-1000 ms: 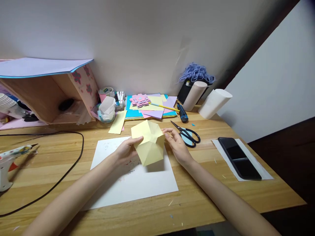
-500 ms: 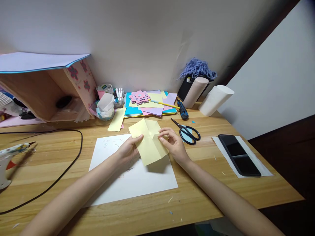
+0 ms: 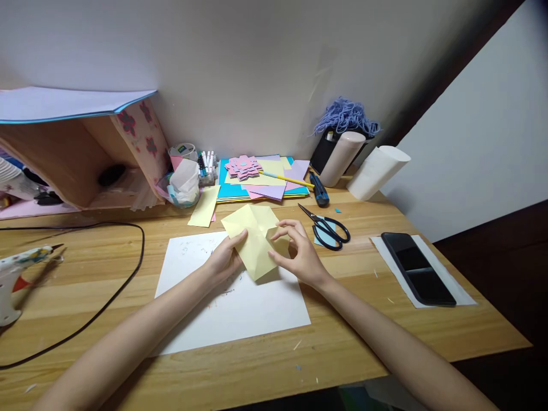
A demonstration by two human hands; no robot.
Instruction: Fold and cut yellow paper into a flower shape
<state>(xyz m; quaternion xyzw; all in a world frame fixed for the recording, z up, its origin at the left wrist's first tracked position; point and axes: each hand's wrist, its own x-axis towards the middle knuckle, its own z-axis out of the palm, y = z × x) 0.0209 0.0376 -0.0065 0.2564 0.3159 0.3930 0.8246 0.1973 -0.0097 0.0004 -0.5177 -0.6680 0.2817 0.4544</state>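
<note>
A sheet of creased pale yellow paper (image 3: pixel 252 245), cut to a many-sided shape, is held above a white sheet (image 3: pixel 240 319) with small coloured marks. My left hand (image 3: pixel 222 260) grips its left side, thumb on top and fingers underneath. My right hand (image 3: pixel 302 254) is at its right side, with thumb and curved fingers around a raised fold; a gap shows between thumb tip and forefinger. Black-handled scissors (image 3: pixel 331 233) lie on a light blue scrap (image 3: pixel 324 226), just beyond my right hand.
A phone (image 3: pixel 417 268) lies at the right. Coloured paper (image 3: pixel 226 192), a pink paper flower (image 3: pixel 243 167), a pencil (image 3: pixel 286 178) and a utility knife (image 3: pixel 319 190) are at the back. At the left are a glue gun (image 3: pixel 17 274), its cord (image 3: pixel 143 245) and an open box (image 3: pixel 141 142).
The yellow paper has tilted and shifted slightly left. My right hand has moved from its right corner inward to the fold, its thumb and forefinger parting. My left hand keeps its grip.
</note>
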